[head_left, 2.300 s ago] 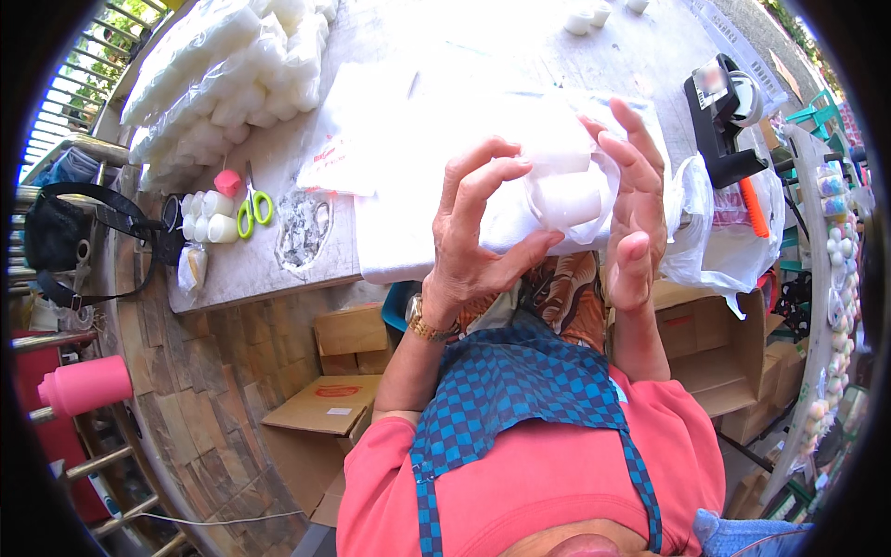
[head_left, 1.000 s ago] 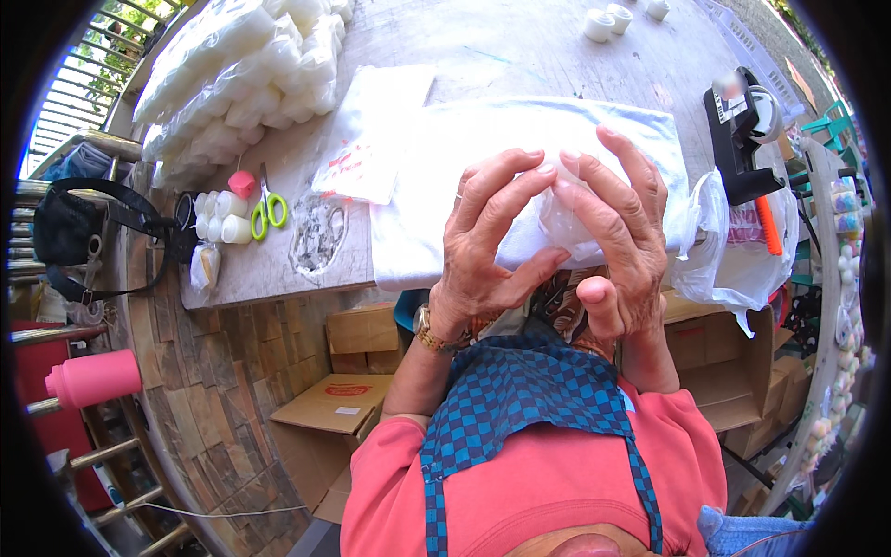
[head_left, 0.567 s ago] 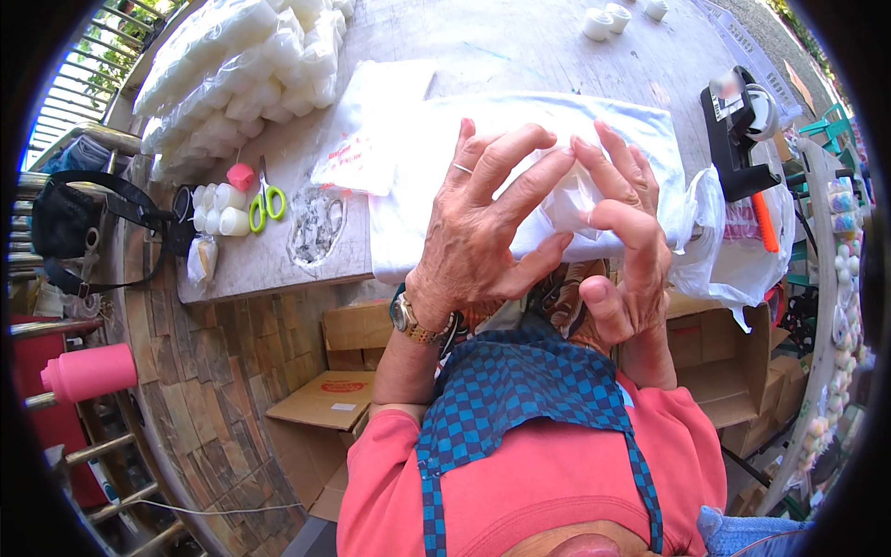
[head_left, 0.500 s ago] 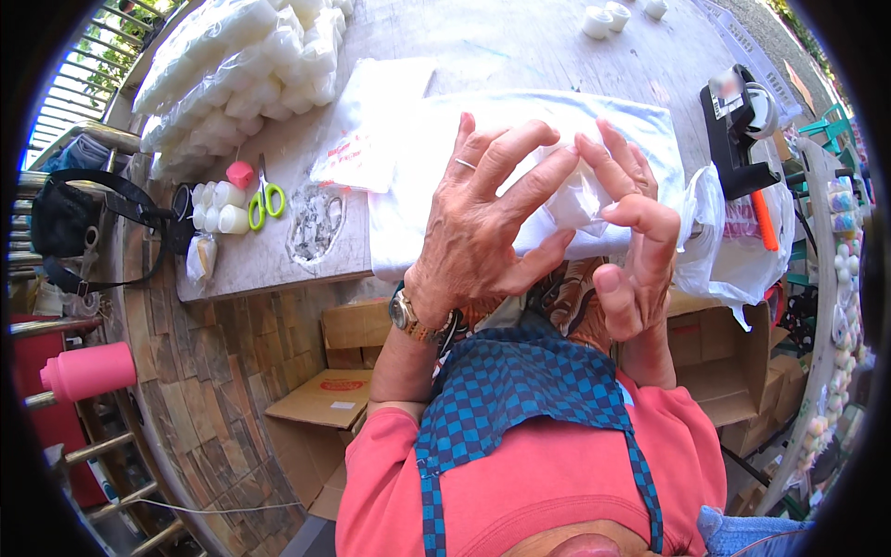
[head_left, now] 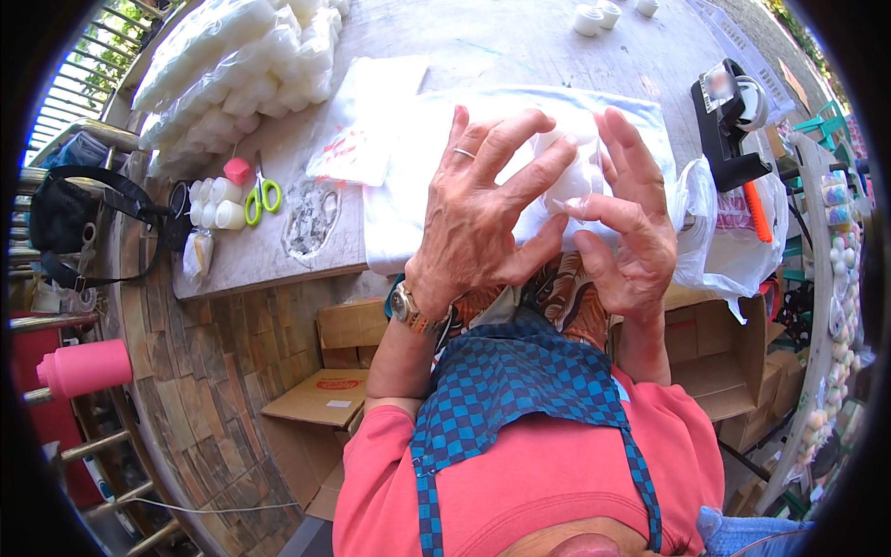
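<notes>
**White Plastic Pots Held in a Clear Bag**

In the middle of the frame, a clear bag of white plastic pots (head_left: 574, 181) was held up by both hands. The left hand (head_left: 483, 223) was spread over it. The right hand (head_left: 626, 232) was pinched on its edge. Green-handled scissors (head_left: 264, 195) were seen at the left.

Object: a small white plastic jar (head_left: 577, 176) inside a clear plastic bag (head_left: 557, 200).
Pose: raised above the bench edge, mostly hidden behind the fingers; its tilt cannot be told.
Grip: left hand (head_left: 483, 223) spread over the bag's near side, right hand (head_left: 626, 232) pinching the bag beside the jar.
Place: over a white sheet (head_left: 408, 186) on the bench.
</notes>
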`<state>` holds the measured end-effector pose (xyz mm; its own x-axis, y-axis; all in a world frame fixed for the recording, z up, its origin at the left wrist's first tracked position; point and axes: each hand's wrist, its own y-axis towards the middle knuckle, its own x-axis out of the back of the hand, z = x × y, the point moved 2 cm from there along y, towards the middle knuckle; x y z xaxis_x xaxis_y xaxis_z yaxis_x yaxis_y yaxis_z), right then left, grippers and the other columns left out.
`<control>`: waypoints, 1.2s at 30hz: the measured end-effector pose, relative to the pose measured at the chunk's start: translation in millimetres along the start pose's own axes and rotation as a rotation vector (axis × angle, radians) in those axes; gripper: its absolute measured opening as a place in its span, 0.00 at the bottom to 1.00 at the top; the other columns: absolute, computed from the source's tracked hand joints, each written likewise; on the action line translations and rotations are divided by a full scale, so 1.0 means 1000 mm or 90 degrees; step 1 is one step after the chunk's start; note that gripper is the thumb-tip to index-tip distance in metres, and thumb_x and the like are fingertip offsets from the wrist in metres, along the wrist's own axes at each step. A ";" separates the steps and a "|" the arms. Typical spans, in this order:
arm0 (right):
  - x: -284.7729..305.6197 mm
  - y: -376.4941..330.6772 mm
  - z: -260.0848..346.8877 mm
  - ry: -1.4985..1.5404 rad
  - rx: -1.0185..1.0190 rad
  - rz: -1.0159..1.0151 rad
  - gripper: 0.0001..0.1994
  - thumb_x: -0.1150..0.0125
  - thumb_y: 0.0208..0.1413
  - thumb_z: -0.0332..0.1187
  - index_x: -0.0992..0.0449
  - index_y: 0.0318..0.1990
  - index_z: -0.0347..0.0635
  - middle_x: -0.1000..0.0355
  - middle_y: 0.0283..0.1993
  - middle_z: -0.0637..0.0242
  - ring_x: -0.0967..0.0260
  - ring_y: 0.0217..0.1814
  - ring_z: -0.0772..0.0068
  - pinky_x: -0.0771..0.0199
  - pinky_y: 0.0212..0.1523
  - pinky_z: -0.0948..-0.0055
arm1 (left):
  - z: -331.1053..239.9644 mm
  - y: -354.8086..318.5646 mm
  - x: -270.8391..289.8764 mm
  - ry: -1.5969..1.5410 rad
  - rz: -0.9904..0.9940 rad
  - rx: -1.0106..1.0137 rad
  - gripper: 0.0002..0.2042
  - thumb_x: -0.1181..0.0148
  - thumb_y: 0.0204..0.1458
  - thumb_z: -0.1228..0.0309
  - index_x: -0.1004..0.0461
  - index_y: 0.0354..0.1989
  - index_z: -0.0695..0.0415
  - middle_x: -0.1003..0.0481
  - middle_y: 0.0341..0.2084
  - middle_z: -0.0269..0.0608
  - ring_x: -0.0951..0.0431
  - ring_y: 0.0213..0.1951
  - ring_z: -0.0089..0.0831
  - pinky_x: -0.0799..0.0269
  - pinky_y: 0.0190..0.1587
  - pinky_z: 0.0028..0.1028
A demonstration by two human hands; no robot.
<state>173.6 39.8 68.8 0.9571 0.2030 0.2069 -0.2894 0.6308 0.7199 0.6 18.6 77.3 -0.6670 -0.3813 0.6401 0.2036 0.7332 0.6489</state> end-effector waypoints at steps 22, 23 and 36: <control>0.013 0.014 -0.002 -0.133 0.027 0.092 0.17 0.32 0.47 0.30 0.23 0.48 0.46 0.46 0.70 0.44 0.43 0.71 0.42 0.37 0.63 0.45 | -0.008 -0.002 -0.002 0.078 -0.002 -0.011 0.28 0.33 0.42 0.62 0.24 0.57 0.43 0.32 0.59 0.41 0.29 0.57 0.45 0.51 0.67 0.63; 0.014 0.015 -0.001 -0.130 0.021 0.091 0.17 0.32 0.47 0.30 0.22 0.47 0.45 0.45 0.70 0.44 0.43 0.71 0.42 0.37 0.63 0.46 | -0.009 -0.001 -0.001 0.069 0.004 -0.009 0.28 0.33 0.41 0.62 0.24 0.57 0.43 0.32 0.58 0.41 0.29 0.56 0.45 0.52 0.67 0.63; 0.004 0.007 -0.004 -0.059 0.032 0.004 0.08 0.30 0.47 0.25 0.19 0.37 0.44 0.31 0.60 0.51 0.38 0.68 0.44 0.30 0.60 0.52 | -0.010 -0.002 0.001 0.057 -0.013 -0.013 0.27 0.34 0.45 0.61 0.25 0.58 0.44 0.30 0.57 0.42 0.28 0.56 0.43 0.58 0.69 0.62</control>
<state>175.4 47.7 71.7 0.9535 0.1344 0.2699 -0.2958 0.5911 0.7504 6.4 11.3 81.2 -0.6049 -0.4458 0.6598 0.2057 0.7130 0.6703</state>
